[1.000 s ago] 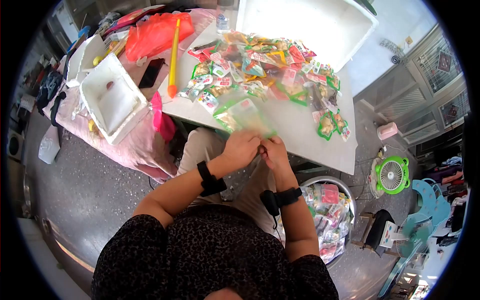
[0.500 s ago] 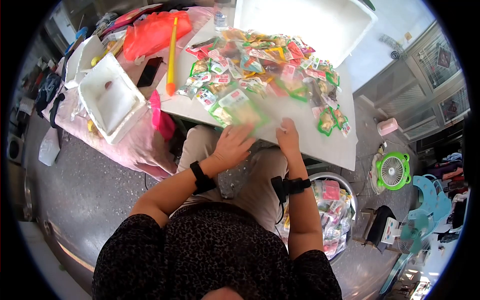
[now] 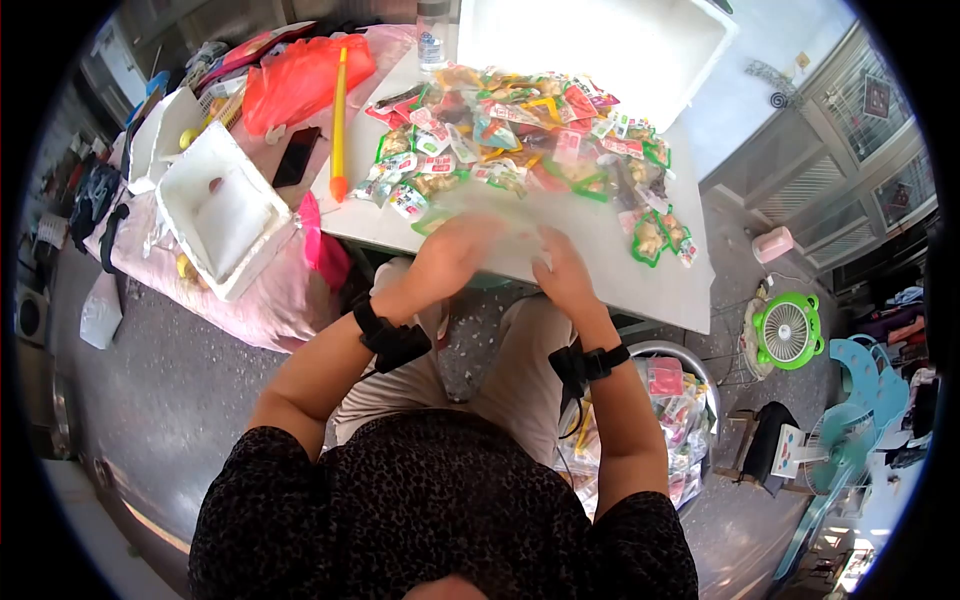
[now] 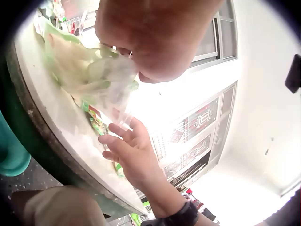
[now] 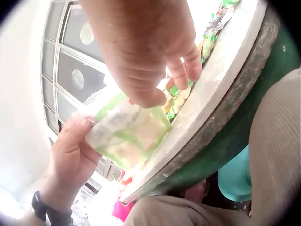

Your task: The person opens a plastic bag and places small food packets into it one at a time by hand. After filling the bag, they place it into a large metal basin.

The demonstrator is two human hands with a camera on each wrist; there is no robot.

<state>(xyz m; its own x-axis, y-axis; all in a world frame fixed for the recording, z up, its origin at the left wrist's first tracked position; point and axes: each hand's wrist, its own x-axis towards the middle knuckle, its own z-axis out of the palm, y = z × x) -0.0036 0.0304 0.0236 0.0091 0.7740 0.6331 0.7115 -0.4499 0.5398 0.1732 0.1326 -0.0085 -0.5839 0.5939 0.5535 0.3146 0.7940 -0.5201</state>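
A clear bag with green edges, pale food inside, is blurred over the table's front edge in the head view. My left hand pinches its side between thumb and fingers, as the right wrist view shows of the bag and that hand. Opposite is my right hand, fingers spread and relaxed; in the left wrist view this hand has its fingertips at the bag's lower corner. Whether they touch is unclear. Many colourful food packets are piled farther back on the table.
White foam boxes stand at the table's back and on the pink cloth at left. A yellow stick, a phone and a bottle lie or stand nearby. A metal basin of packets sits low at right.
The bag has come off the table, lifted by my left hand, which earlier reached over it with spread fingers. My right hand, first close beside the left, moved away to the right and stays apart.
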